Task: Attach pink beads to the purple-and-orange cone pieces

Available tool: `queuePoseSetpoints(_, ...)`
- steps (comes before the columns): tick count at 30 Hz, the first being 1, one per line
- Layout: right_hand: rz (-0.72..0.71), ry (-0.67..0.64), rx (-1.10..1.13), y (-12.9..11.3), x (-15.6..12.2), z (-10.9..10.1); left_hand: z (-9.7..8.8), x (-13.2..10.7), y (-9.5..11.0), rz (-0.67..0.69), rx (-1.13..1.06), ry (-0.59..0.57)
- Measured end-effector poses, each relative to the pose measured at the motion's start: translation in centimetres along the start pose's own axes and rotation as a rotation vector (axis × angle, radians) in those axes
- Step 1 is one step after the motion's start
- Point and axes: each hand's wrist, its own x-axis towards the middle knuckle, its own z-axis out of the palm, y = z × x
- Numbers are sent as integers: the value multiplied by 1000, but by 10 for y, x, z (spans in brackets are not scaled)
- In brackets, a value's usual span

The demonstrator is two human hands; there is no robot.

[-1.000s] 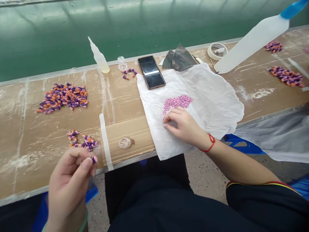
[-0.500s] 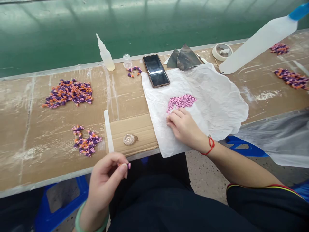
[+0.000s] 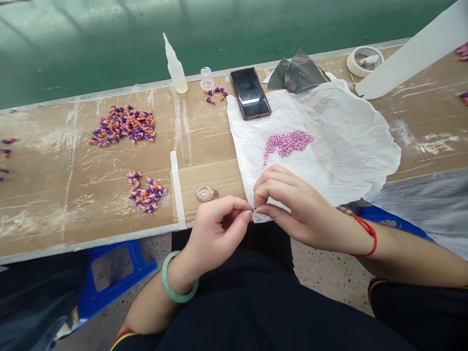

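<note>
two bare hands meet almost tip to tip at the near edge of the brown, cardboard-covered bench [image 3: 40, 195], with one small pink piece [image 3: 251, 220] at the meeting point, mostly hidden by fingers. the left hand [image 3: 219, 231] is nearer to it, gripping it between thumb and forefinger; the tips of the right hand [image 3: 305, 209] stand immediately to its right. long axis of the piece: not readable, too little shows. right hand: thumb and forefinger closed to a fine pinch; contents, if any, cannot be told, nor whether its tips touch the piece. a loose patch of tiny pink, dark-speckled grains [image 3: 292, 143] lies beyond the right hand, on a crumpled white sheet [image 3: 351, 141]. a small cluster of purple, orange and pink cones [image 3: 146, 195] lies beyond and left of the left hand, untouched.
</note>
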Motion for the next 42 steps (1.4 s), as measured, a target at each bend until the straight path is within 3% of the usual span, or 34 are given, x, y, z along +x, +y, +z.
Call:
queuePoseSetpoints(8, -19, 7, -38, -7, -2, 4, 2, -6, 1, 73, 49, 5)
queuePoseSetpoints(12, -1, 27, -27, -11, -3, 6, 3, -7, 2, 170, 193, 55)
queuePoseSetpoints(14, 73, 42, 53, -14, -3, 5, 2, -7, 1, 289, 339, 125)
queuePoseSetpoints(17, 299, -37, 290, -17, -2, 2, -7, -6, -1, 578, 597, 197)
queuePoseSetpoints(20, 468, -153, 528, -18, -1, 1, -20, -4, 0, 807, 771, 116)
queuePoseSetpoints(26, 483, -152, 599, -21, 4, 6, -31, -2, 5, 931, 945, 46)
queuePoseSetpoints(31, 430, -57, 571, -26, 3, 13, -27, -1, 2, 907, 843, 79)
queuePoseSetpoints(37, 65, 137, 175, -24, -2, 18, -25, -4, 11, 513, 410, 27)
queuePoseSetpoints(42, -67, 161, 52, -21, -2, 22, -21, -7, 14, 419, 311, 26)
